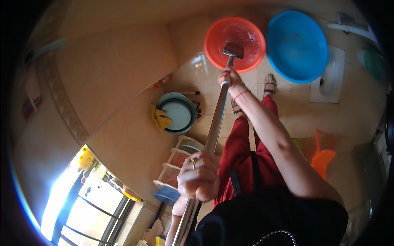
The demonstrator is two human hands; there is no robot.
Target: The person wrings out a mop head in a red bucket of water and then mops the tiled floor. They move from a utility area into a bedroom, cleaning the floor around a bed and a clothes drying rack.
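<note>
A long-handled mop (pixel 215 123) with a silver metal pole runs slantwise between my hands. My left hand (pixel 198 175), wearing a gold ring, is wrapped round the upper part of the pole, close to my body. Farther down, just above the head, my right hand (pixel 230 78) grips the same pole; a red string circles that wrist. The mop's dark rectangular head (pixel 233 50) is inside a round red-orange basin (pixel 211 49) on the floor. Glints like water show in the basin. Whether the head touches its bottom I cannot tell.
Touching the red basin on its right is a large blue basin (pixel 297 45), beside a white squat toilet (pixel 333 78). Left of my feet are a grey-green basin (pixel 177 112) with a yellow cloth (pixel 159 117) and a shelf rack (pixel 170 166). An orange plastic stool (pixel 323 153) stands right.
</note>
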